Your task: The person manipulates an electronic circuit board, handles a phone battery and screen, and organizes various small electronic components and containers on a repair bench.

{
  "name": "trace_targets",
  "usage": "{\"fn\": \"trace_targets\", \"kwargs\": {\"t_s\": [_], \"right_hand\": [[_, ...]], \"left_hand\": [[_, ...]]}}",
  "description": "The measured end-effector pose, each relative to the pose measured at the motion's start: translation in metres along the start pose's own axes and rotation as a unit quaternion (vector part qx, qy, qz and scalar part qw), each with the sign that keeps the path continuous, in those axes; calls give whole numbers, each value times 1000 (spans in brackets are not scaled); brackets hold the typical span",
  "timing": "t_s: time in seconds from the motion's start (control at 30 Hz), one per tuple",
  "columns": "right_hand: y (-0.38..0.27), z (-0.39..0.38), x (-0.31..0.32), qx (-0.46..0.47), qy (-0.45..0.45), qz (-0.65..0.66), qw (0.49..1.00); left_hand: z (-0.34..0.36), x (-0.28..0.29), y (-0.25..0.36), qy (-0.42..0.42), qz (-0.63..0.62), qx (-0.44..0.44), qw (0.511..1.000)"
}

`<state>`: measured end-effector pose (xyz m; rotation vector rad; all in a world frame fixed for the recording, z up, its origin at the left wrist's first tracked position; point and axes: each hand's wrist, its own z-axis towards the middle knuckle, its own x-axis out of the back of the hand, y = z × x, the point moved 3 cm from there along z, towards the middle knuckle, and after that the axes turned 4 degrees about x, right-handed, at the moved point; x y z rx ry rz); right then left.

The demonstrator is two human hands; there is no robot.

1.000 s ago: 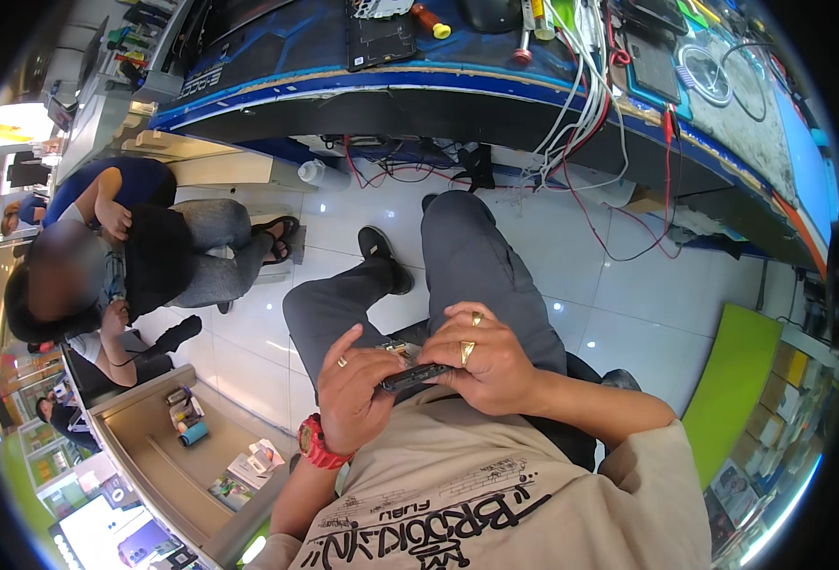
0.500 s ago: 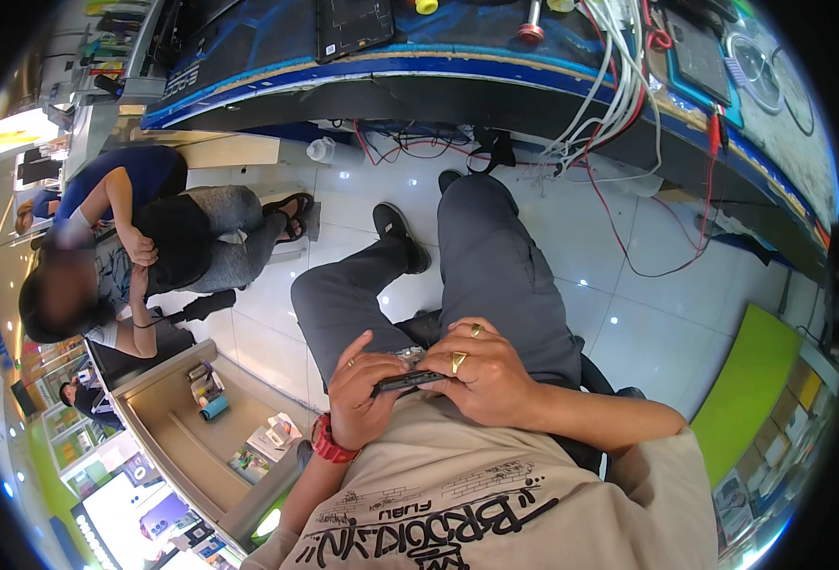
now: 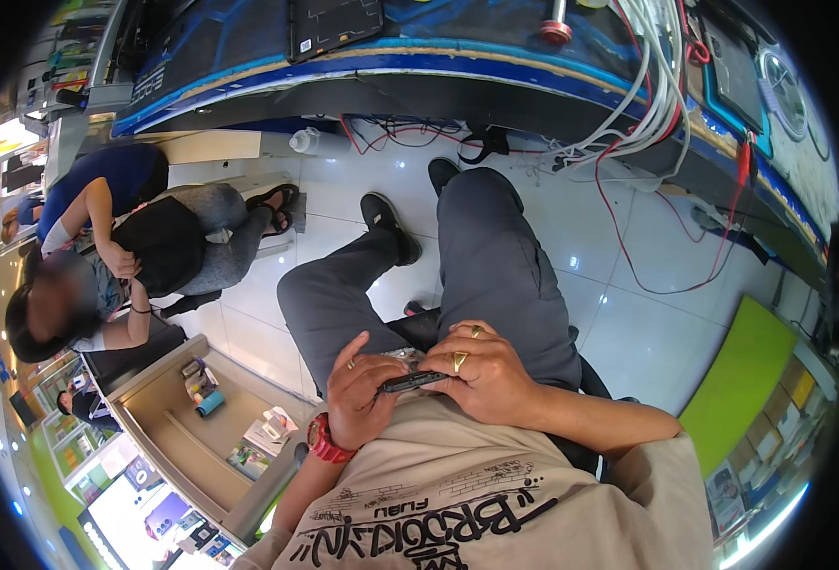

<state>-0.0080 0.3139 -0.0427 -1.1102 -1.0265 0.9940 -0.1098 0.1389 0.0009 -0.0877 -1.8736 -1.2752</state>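
Observation:
In front of my belly, both hands hold a thin dark phone (image 3: 412,382), seen nearly edge-on. My left hand (image 3: 362,388), with a red watch above the wrist, grips its left end; one finger points up and away. Wrapped round the other end is my right hand (image 3: 481,370), wearing gold rings. Something small and silvery (image 3: 402,354) shows between the fingers behind the phone; I cannot make out what it is. The phone's far face is hidden by my fingers.
Ahead runs a workbench (image 3: 419,59) with a dark panel (image 3: 336,27), a red-based metal tool (image 3: 556,30) and white cables (image 3: 643,85). Red and black wires (image 3: 671,285) hang to the floor. A seated person (image 3: 168,237) is at left, near an open drawer-like box (image 3: 168,423). A green panel (image 3: 738,380) stands right.
The view has shifted slightly, so the bench and surroundings sit a little differently. Both hands keep their grip on the phone, which appears barely tilted from before.

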Motion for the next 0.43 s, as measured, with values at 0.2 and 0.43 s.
{"fn": "trace_targets", "kwargs": {"t_s": [0.2,0.43], "right_hand": [[1,-2,-2,-10,-1,4,1000],[2,4,2,4,-53,-30,998]], "left_hand": [[2,0,-2,-5,0,-12,1000],[1,-3,-5,10,-92,41,995]]}}
